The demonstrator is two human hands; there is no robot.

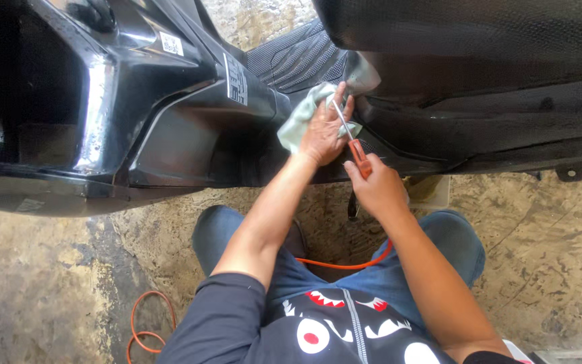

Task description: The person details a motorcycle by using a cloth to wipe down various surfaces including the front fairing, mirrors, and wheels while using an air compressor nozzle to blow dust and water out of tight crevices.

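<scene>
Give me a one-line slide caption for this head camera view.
Left hand presses a pale green cloth to a black scooter body while right hand works an orange-handled screwdriver.

small white rectangular sticker (171, 43) on glossy black scooter panel (102, 101), upper left | larger white-and-grey rectangular label (236, 79) right of it, tilted, near panel's edge

This looks like a motorbike repair workshop, or a yard used as one. A black scooter body (170, 101) with glossy plastic panels and a ribbed footboard (301, 57) fills the space just beyond the fingers (340, 101). Below them lies a rough, stained concrete floor (55, 269), and an orange hose (146, 320) snakes across it, well to the left of them.
</scene>
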